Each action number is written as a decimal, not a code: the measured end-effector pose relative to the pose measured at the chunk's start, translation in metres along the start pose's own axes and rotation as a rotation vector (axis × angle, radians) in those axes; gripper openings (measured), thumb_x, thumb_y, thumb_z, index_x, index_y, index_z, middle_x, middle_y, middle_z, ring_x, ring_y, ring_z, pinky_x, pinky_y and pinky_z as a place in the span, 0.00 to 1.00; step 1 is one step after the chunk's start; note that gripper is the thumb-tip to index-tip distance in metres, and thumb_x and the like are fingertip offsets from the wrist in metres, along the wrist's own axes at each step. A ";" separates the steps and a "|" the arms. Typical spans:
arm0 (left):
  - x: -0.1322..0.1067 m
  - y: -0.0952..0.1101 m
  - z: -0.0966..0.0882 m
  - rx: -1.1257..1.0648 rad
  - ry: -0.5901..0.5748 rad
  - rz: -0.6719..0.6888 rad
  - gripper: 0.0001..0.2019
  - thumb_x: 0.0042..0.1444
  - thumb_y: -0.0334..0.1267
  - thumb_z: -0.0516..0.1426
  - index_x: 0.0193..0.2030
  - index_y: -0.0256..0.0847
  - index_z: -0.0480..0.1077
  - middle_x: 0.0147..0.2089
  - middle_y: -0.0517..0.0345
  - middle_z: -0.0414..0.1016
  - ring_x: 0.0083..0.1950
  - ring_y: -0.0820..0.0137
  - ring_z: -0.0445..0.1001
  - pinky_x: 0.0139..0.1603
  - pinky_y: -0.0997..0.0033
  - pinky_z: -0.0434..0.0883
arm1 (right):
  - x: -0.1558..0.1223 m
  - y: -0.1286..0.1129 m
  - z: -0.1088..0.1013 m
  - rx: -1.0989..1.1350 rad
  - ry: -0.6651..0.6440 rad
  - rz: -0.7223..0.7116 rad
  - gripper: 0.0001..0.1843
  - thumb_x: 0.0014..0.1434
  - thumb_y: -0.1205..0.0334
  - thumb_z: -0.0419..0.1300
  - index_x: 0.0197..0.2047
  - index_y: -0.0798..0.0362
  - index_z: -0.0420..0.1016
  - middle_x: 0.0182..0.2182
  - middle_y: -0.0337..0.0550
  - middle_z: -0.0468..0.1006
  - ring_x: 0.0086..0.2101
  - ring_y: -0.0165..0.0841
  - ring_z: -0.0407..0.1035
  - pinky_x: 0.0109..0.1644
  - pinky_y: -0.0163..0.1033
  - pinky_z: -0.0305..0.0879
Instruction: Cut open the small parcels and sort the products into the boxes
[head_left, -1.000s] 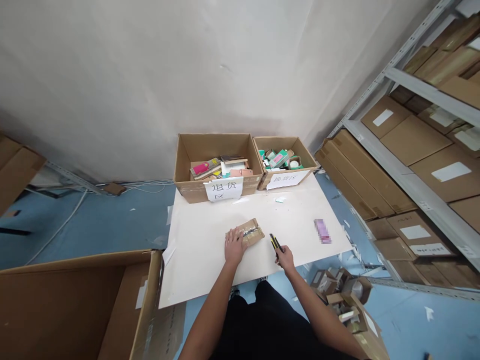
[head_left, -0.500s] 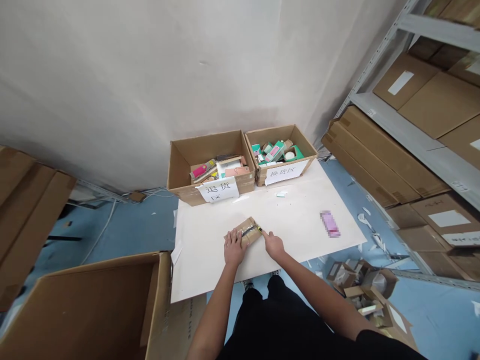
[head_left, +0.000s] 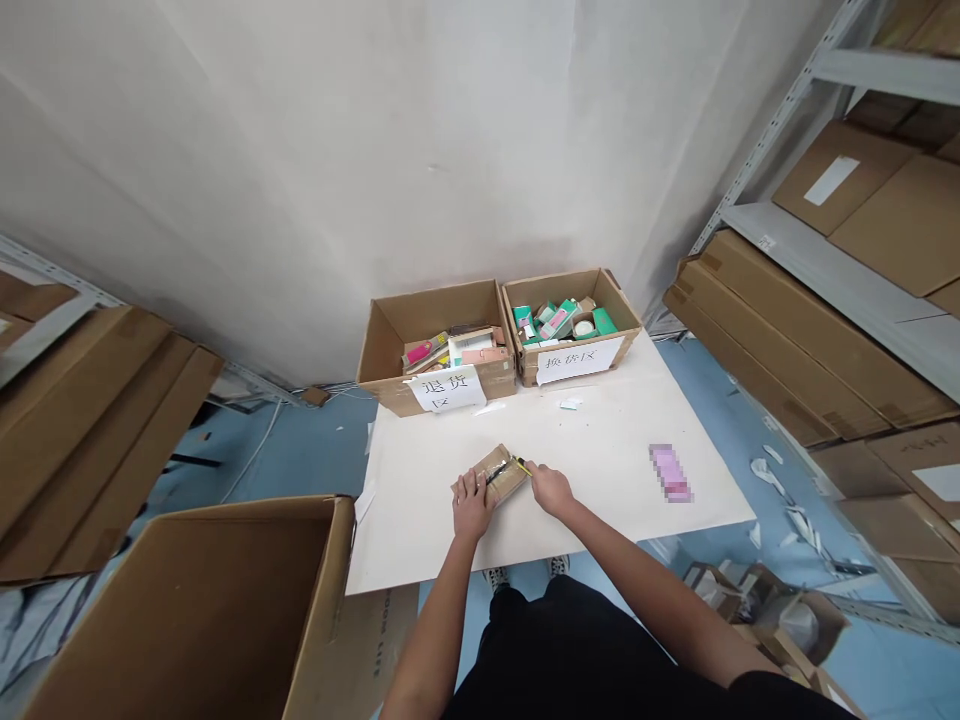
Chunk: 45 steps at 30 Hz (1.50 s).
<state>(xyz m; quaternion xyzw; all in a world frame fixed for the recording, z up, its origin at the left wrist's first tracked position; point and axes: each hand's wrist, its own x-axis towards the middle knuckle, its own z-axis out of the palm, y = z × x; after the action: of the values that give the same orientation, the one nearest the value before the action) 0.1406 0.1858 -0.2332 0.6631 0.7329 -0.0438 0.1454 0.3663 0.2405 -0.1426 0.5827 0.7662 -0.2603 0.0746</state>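
Note:
A small brown cardboard box [head_left: 508, 483] with clear tape and a dark strip across its top lies at an angle on the white tabletop. Spread over its near left part, my left hand [head_left: 472, 507] presses it against the table with the fingers flat. My right hand [head_left: 552, 490] is closed around a yellow and black utility knife [head_left: 523, 465], whose front end meets the box's upper right edge. The blade itself is too small to make out.
Two open cartons, one [head_left: 397, 398] with mixed packages and one [head_left: 529, 372] with green boxes, stand at the table's back, both bearing handwritten signs. A blurred pink item [head_left: 670, 472] lies at right. A large open carton [head_left: 341, 560] adjoins the table's left; shelving [head_left: 817, 250] rises on the right.
The view has shifted slightly, so everything sits a little further right or lower. Both hands keep their places at the box; the knife now shows more clearly along its right edge.

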 end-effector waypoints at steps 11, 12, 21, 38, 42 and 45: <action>0.004 0.008 -0.017 0.020 -0.151 -0.048 0.36 0.68 0.57 0.50 0.79 0.52 0.51 0.84 0.52 0.38 0.82 0.46 0.39 0.73 0.41 0.59 | 0.016 -0.006 -0.010 -0.073 -0.113 -0.057 0.26 0.65 0.70 0.59 0.65 0.47 0.71 0.49 0.55 0.83 0.51 0.46 0.78 0.51 0.44 0.71; 0.005 0.009 -0.020 0.020 -0.176 -0.053 0.36 0.68 0.57 0.50 0.80 0.53 0.51 0.84 0.52 0.37 0.83 0.47 0.38 0.73 0.40 0.58 | 0.018 -0.005 -0.013 -0.071 -0.117 -0.072 0.27 0.64 0.70 0.60 0.65 0.47 0.72 0.49 0.53 0.84 0.51 0.46 0.78 0.51 0.45 0.71; 0.016 0.014 -0.034 0.003 -0.282 -0.079 0.36 0.68 0.54 0.50 0.80 0.54 0.46 0.84 0.51 0.33 0.83 0.46 0.35 0.72 0.36 0.59 | -0.028 0.065 0.014 -0.013 -0.174 -0.067 0.21 0.57 0.74 0.63 0.54 0.51 0.79 0.46 0.54 0.84 0.48 0.47 0.80 0.45 0.42 0.70; 0.018 0.037 -0.039 -0.032 -0.090 -0.152 0.28 0.67 0.51 0.54 0.73 0.53 0.61 0.77 0.48 0.58 0.75 0.46 0.54 0.64 0.46 0.67 | -0.011 0.202 0.073 1.021 0.347 0.763 0.35 0.59 0.43 0.61 0.62 0.60 0.71 0.52 0.62 0.81 0.50 0.47 0.78 0.44 0.42 0.73; 0.026 0.022 -0.046 -0.043 -0.008 -0.137 0.32 0.64 0.46 0.57 0.74 0.50 0.59 0.77 0.46 0.59 0.77 0.50 0.51 0.68 0.53 0.63 | 0.003 0.189 0.072 0.934 0.340 0.736 0.43 0.59 0.50 0.63 0.72 0.61 0.60 0.63 0.65 0.73 0.61 0.52 0.71 0.57 0.47 0.70; 0.033 0.015 -0.048 -0.064 -0.106 -0.165 0.40 0.60 0.50 0.61 0.77 0.49 0.53 0.77 0.45 0.58 0.77 0.49 0.53 0.69 0.55 0.62 | 0.015 0.133 0.087 0.964 0.249 0.584 0.45 0.58 0.48 0.66 0.74 0.52 0.60 0.58 0.55 0.78 0.53 0.44 0.77 0.53 0.42 0.74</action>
<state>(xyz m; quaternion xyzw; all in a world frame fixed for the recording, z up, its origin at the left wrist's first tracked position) 0.1455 0.2315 -0.1940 0.5923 0.7774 -0.0672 0.2011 0.4691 0.2359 -0.2647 0.7645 0.3713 -0.4781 -0.2216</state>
